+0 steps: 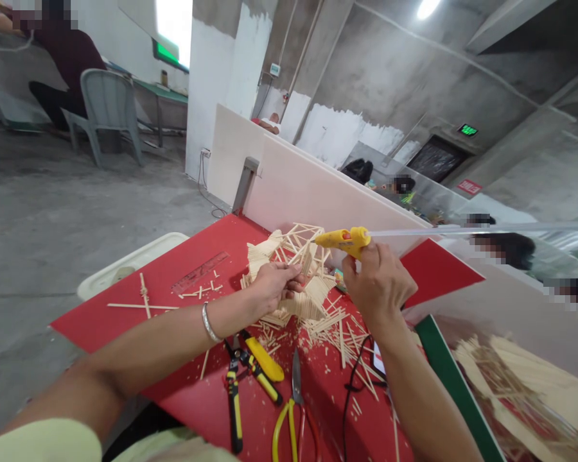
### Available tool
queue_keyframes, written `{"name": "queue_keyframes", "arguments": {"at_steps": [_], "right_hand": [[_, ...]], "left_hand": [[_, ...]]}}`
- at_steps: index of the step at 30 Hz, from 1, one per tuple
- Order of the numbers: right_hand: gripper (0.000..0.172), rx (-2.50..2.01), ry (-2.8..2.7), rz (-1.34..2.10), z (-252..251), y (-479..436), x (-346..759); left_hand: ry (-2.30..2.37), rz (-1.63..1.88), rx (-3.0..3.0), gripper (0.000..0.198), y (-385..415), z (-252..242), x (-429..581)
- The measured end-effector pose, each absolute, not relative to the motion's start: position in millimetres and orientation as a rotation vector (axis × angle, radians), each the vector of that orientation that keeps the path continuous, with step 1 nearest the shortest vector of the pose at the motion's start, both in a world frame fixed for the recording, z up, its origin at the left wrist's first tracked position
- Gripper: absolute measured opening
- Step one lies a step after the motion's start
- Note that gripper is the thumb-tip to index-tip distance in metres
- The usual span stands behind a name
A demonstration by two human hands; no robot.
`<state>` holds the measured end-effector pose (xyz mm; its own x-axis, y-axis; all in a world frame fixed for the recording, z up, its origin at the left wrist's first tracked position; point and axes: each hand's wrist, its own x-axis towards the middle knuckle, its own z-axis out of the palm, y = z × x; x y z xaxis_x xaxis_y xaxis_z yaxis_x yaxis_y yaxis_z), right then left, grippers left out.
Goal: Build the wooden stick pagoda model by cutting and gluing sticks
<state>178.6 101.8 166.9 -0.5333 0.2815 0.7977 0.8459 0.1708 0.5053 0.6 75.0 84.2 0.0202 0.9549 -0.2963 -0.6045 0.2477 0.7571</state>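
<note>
While fingers point(372, 255) grip glue gun point(341, 240), glue stick point(409, 232) inserted

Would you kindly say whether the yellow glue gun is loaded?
Loaded: a translucent glue stick extends from the rear of the glue gun.

- Glue gun point(344, 239): yellow body, gripped in my right hand point(380, 279), lying nearly level, nozzle aimed left, right by the stick model. Can't tell if the tip touches.
- Glue stick point(462, 231): long, clear, fed in at the gun's rear, sticking far out to the right.
- Stick model point(308, 307): pale wood, on my red table point(94, 330). Slatted panels splay out around it; open lattice at the far side. My left hand point(279, 285) has its near side pinched. Exact fingertip contact is hidden.
</note>
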Motion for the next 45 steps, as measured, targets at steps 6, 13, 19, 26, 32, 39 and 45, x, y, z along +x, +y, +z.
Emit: {"name": "queue_keyframes", "arguments": {"at_steps": [6, 13, 19, 26, 32, 39, 45], "right_hand": [[0.025, -1.041, -1.925, -1.419, 167.4, 104.5, 174.2], [0.024, -1.053, -1.945, -1.418, 168.2, 103.9, 173.1], [0.025, -1.062, -1.932, -1.406, 166.7, 106.0, 172.4], [0.023, -1.044, -1.865, -1.426, 165.9, 109.7, 176.3], [0.019, -0.948, -1.9, -1.373, 168.9, 102.0, 173.8], [0.025, -1.038, -1.952, -1.333, 165.3, 106.4, 174.5], [0.027, -1.039, -1.951, -1.32, 163.1, 109.6, 176.5]], "left_hand": [[0.922, 1.296, 0.495, 0.02, 72.4, 90.8, 0.1], [0.909, 1.306, 0.468, 0.018, 73.0, 91.7, 0.7], [0.911, 1.305, 0.482, 0.02, 75.3, 88.8, 0.4], [0.92, 1.279, 0.501, 0.02, 78.7, 84.9, -0.6], [0.93, 1.285, 0.483, 0.019, 77.9, 89.7, -0.4], [0.926, 1.28, 0.477, 0.017, 75.6, 91.4, -0.1], [0.909, 1.279, 0.463, 0.017, 74.3, 92.1, -1.6]]}}
